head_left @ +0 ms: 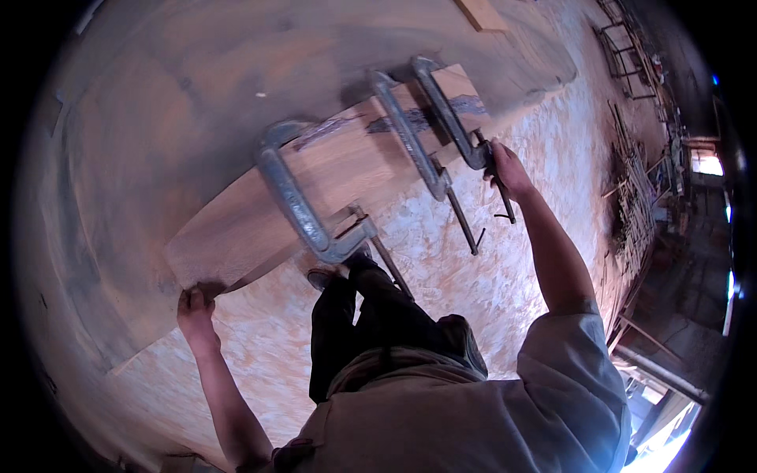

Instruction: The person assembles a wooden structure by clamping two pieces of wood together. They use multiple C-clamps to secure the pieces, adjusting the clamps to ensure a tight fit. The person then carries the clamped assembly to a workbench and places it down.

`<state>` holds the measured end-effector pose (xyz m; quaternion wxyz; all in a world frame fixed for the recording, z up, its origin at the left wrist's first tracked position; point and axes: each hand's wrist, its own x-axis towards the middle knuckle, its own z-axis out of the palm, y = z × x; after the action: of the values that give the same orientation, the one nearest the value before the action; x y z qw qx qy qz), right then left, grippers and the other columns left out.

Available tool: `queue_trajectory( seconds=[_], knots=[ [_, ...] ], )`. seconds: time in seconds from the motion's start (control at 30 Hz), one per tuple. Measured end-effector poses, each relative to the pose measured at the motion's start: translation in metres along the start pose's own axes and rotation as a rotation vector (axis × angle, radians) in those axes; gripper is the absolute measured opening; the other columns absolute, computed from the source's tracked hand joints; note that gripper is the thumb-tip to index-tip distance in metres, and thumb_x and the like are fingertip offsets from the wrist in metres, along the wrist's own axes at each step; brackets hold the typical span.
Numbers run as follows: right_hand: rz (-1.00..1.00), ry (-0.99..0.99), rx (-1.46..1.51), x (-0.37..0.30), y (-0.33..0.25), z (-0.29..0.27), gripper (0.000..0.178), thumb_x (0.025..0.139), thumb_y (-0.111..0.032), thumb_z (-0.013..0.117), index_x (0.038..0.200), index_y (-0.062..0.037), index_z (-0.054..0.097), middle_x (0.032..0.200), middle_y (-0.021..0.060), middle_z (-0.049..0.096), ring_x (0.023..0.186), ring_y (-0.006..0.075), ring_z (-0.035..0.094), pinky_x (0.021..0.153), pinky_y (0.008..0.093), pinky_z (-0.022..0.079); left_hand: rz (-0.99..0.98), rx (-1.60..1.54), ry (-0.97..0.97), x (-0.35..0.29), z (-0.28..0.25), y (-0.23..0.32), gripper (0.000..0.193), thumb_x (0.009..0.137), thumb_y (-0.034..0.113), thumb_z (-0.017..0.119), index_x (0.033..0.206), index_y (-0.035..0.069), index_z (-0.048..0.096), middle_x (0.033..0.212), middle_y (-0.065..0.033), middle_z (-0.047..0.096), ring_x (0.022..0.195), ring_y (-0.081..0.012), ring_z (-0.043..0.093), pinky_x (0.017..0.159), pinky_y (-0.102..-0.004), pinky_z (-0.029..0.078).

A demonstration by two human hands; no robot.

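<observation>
A long wooden board (236, 221) lies along the near edge of the tabletop, its left end tapering and its right end marked with dark streaks. Three grey metal C-clamps straddle it: a left clamp (288, 197), a middle clamp (404, 126) and a right clamp (446, 106). Their screws hang below the table edge. My left hand (197, 319) has its fingers closed on the board's left tip. With my right hand (511, 169) I grip the lower end of the right clamp, near its screw; part of my grip is hidden.
The broad, stained tabletop (173, 118) stretches away beyond the board. Another piece of wood (481, 14) lies at its far side. My legs and shoes stand on the dusty floor (465, 307) below. Sticks and scrap (635, 185) line the right wall.
</observation>
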<state>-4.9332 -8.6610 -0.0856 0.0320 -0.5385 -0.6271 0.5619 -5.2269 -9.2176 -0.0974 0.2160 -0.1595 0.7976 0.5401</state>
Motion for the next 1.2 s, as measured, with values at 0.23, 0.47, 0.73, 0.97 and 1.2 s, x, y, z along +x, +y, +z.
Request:
queue_trajectory(
  seconds=[0.23, 0.47, 0.73, 0.97, 1.2],
  knots=[
    [0.062, -0.026, -0.071, 0.02, -0.003, -0.01, 0.05, 0.092, -0.054, 0.042, 0.081, -0.0072, 0.056, 0.056, 0.0004, 0.046, 0.041, 0.0101, 0.04, 0.036, 0.0262, 0.031, -0.104, 0.032, 0.045, -0.002, 0.007, 0.021, 0.026, 0.09, 0.025, 0.057, 0.11, 0.007, 0.057, 0.087, 0.0, 0.06, 0.062, -0.0089, 0.053, 0.048, -0.0192, 0.038],
    [-0.38, 0.053, -0.867, 0.02, -0.014, -0.023, 0.043, 0.088, -0.006, 0.041, 0.129, -0.0169, 0.049, 0.077, 0.0166, 0.059, 0.063, 0.0253, 0.056, 0.059, 0.0382, 0.045, -0.222, -0.449, -0.044, -0.025, 0.013, 0.049, 0.028, 0.09, 0.028, 0.057, 0.11, 0.008, 0.059, 0.09, 0.0007, 0.06, 0.057, -0.0072, 0.05, 0.042, -0.0182, 0.036],
    [0.039, 0.195, -0.089, 0.012, 0.015, -0.068, 0.05, 0.087, -0.061, 0.047, 0.061, -0.0194, 0.037, 0.044, -0.0055, 0.031, 0.03, 0.0079, 0.028, 0.029, 0.025, 0.02, -0.093, -0.33, -0.067, -0.029, 0.038, 0.047, 0.021, 0.09, 0.029, 0.057, 0.093, 0.01, 0.063, 0.071, 0.0021, 0.055, 0.058, -0.0094, 0.049, 0.048, -0.0236, 0.036],
    [0.048, 0.258, 0.002, -0.026, -0.019, -0.061, 0.048, 0.088, -0.058, 0.048, 0.065, -0.0169, 0.041, 0.047, -0.0052, 0.03, 0.034, 0.0074, 0.03, 0.031, 0.0242, 0.021, -0.093, -0.333, -0.033, 0.002, 0.047, 0.037, 0.02, 0.091, 0.027, 0.057, 0.088, 0.008, 0.062, 0.068, 0.0004, 0.055, 0.053, -0.0098, 0.048, 0.043, -0.0228, 0.034],
    [-0.025, 0.05, 0.01, -0.019, -0.019, -0.039, 0.041, 0.092, -0.047, 0.044, 0.066, -0.016, 0.044, 0.048, -0.004, 0.035, 0.035, 0.0079, 0.032, 0.032, 0.0244, 0.023, 0.21, 0.255, 0.086, 0.051, -0.041, -0.049, 0.019, 0.088, 0.023, 0.054, 0.094, 0.007, 0.063, 0.077, -0.0038, 0.059, 0.061, -0.0131, 0.055, 0.049, -0.0251, 0.045]
  ],
)
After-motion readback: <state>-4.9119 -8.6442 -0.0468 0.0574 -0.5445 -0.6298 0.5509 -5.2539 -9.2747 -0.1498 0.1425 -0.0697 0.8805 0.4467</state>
